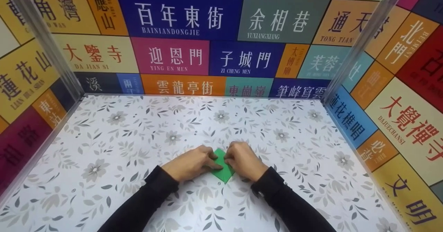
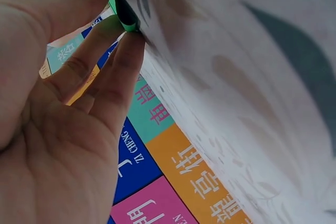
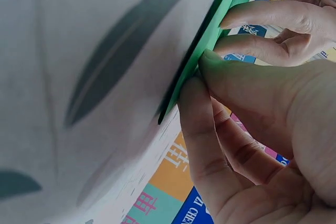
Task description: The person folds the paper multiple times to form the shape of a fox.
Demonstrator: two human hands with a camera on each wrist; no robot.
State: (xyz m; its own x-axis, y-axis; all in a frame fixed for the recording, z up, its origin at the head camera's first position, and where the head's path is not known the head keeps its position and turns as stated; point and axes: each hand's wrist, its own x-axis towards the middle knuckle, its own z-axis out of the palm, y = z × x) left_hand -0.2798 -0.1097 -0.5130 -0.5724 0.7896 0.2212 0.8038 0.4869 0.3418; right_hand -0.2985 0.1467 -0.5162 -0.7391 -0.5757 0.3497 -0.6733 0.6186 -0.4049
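A small sheet of folded green paper, diamond-shaped with a crease toward its near point, lies on the table between both hands. My left hand holds its left side, the thumb laid over the paper. In the left wrist view the left hand has thumb and fingertips at a curled green edge. My right hand grips the right edge. The right wrist view shows the right hand pinching the green paper between thumb and index finger, its layers slightly apart.
A white tabletop with grey flowers and leaves spreads around the hands. Panels of coloured blocks with Chinese lettering stand along the back, the left and the right. Black sleeves cover both forearms.
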